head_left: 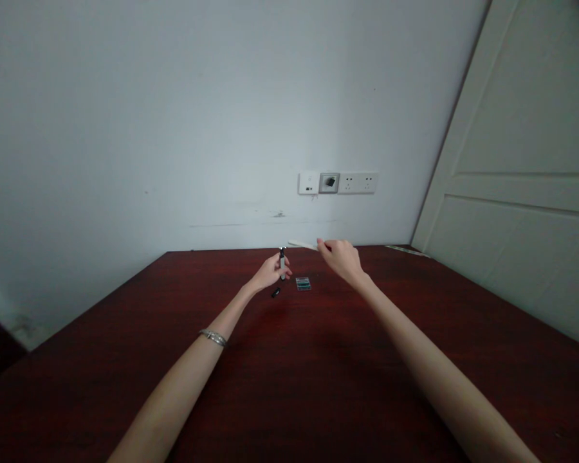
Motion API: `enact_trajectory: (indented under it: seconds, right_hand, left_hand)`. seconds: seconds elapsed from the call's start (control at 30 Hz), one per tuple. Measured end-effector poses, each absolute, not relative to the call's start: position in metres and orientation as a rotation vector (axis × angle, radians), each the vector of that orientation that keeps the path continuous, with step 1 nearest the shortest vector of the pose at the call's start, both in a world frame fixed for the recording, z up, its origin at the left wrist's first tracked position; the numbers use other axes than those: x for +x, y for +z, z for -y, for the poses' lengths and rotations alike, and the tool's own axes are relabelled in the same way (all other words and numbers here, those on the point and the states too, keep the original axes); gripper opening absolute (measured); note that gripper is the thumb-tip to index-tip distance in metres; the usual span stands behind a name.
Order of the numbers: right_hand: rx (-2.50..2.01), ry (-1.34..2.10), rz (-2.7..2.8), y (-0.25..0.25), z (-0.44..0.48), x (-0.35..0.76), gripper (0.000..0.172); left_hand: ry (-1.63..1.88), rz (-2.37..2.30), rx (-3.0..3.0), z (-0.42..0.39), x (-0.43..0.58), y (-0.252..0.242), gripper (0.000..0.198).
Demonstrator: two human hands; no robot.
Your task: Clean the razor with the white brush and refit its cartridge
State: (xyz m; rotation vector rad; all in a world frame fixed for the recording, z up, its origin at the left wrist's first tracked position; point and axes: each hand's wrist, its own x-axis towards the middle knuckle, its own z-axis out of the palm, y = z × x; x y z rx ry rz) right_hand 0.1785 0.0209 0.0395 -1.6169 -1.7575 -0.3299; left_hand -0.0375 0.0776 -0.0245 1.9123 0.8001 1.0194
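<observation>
My left hand is closed around a small grey, pen-like tube held upright above the dark red table. My right hand pinches one end of a thin white stick that points left toward the tube's top. A small black cap-like piece lies on the table just under my left hand. A small teal packet lies between the two hands. A silver bracelet sits on my left wrist.
The table runs back to a white wall with a row of sockets. A white door stands at the right. A thin pale strip lies at the table's far right corner.
</observation>
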Motion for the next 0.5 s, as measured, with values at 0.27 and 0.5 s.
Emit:
enact_trajectory:
  seconds: [0.27,0.5]
  right_hand:
    - [-1.285,0.479,1.810,0.032,-0.026,0.162,0.035]
    - [-1.218,0.617,1.709,0.007,-0.017,0.141,0.031]
  left_hand:
    - [0.903,-0.858,1.729,-0.067,-0.039,-0.016,0.019]
    - [0.857,-0.840,1.737,-0.067,-0.040,-0.014,0.019]
